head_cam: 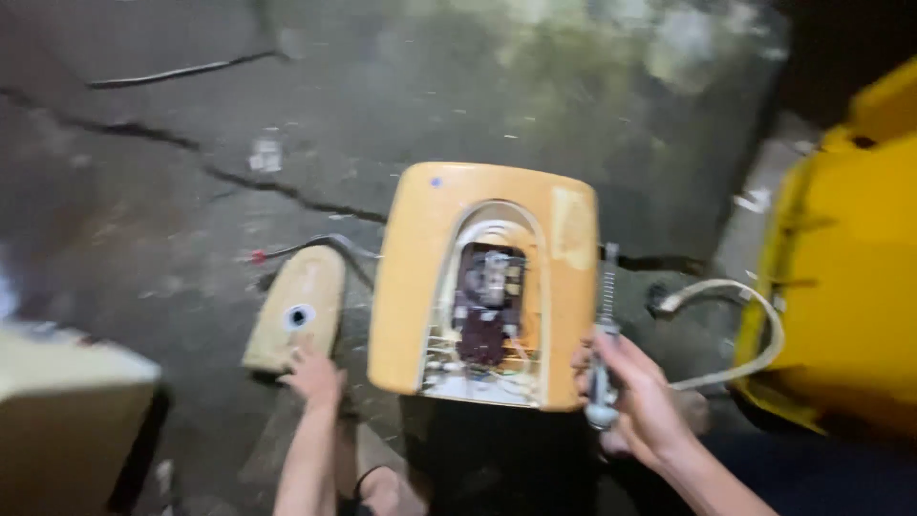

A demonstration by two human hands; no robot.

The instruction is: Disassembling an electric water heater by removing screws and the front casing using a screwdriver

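Note:
A yellow plastic appliance housing (415,277) stands upright on the cracked concrete floor, its arched opening showing wires and a dark part inside (485,315). My right hand (635,397) is closed around a screwdriver (605,334) held upright beside the housing's right edge. My left hand (312,375) reaches down with fingers spread onto the near end of a cream oval cover panel (296,308) lying flat on the floor to the left of the housing. The frame is motion-blurred.
A large yellow body (845,258) fills the right side, with a pale hose (740,334) looping from it. A beige box (67,411) sits at the lower left. A dark cable (320,244) and cracks run across the floor. My bare foot (387,492) is below.

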